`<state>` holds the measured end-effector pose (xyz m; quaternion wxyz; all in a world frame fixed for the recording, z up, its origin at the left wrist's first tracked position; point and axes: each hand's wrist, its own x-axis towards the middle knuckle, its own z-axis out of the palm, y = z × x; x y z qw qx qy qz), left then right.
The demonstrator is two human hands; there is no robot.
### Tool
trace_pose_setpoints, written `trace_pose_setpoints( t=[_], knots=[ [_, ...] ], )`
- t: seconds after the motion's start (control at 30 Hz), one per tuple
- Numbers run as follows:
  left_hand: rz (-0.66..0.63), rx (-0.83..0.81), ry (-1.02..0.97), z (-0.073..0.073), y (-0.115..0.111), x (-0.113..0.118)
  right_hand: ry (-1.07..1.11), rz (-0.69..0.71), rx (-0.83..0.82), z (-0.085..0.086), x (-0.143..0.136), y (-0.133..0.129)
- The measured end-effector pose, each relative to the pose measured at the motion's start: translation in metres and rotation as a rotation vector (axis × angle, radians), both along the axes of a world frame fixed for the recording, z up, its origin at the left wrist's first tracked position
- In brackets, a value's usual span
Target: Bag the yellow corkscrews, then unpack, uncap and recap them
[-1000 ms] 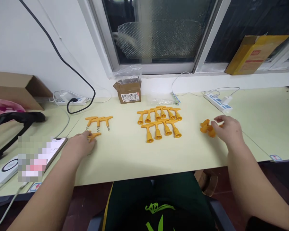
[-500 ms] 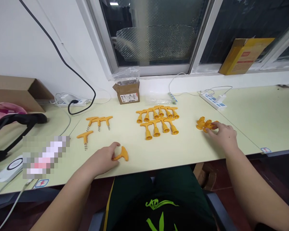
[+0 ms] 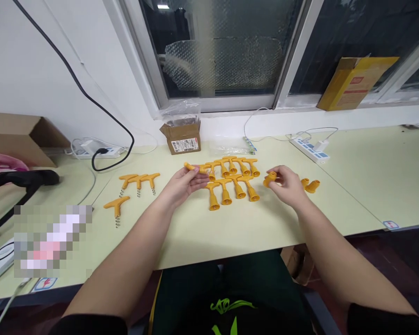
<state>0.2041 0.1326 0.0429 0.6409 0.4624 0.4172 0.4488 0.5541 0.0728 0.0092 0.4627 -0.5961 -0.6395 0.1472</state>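
My left hand [image 3: 180,188] is raised over the table with thumb and fingers closed on a yellow T-handled corkscrew [image 3: 191,166], its metal spiral pointing right. Across from it, my right hand [image 3: 289,187] pinches a yellow bell-shaped sleeve [image 3: 269,178]. Partly behind that hand, more yellow sleeves [image 3: 313,186] lie on the table. Between the hands are two rows of yellow corkscrews with bell sleeves [image 3: 226,197] around their shafts; my left hand hides a few in part. To the left lie several corkscrews with bare spirals [image 3: 117,207].
An opened small cardboard box [image 3: 184,139] and clear plastic wrap stand near the wall. Power strips [image 3: 310,149] with cables lie at the back. On the left are a black strap-like object [image 3: 24,184], a blurred-out object and a white round-faced device [image 3: 2,256].
My left hand has lifted the corkscrew from the front of the table and moved right and away from me. My right hand has brought one sleeve leftward from the group.
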Motion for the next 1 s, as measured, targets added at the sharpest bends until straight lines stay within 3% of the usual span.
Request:
trace_pose_setpoints(
  t=[0.13, 0.3, 0.47, 0.77, 1.0],
  knots=[
    [0.118, 0.147, 0.179, -0.027, 0.023, 0.024, 0.000, 0.251, -0.003, 0.012, -0.040, 0.038],
    [0.111, 0.248, 0.343, -0.053, 0.021, 0.025, 0.320, 0.378, -0.087, -0.008, -0.065, 0.067],
    [0.080, 0.252, 0.401, -0.052, 0.016, 0.017, 0.424, 0.416, -0.099, -0.029, -0.059, 0.068],
    [0.093, 0.219, 0.423, -0.042, 0.006, 0.023, 0.530, 0.505, -0.108, -0.025, -0.056, 0.060],
    [0.052, 0.176, 0.406, -0.048, 0.008, 0.027, 0.511, 0.560, -0.132, -0.028, -0.054, 0.061]
  ],
)
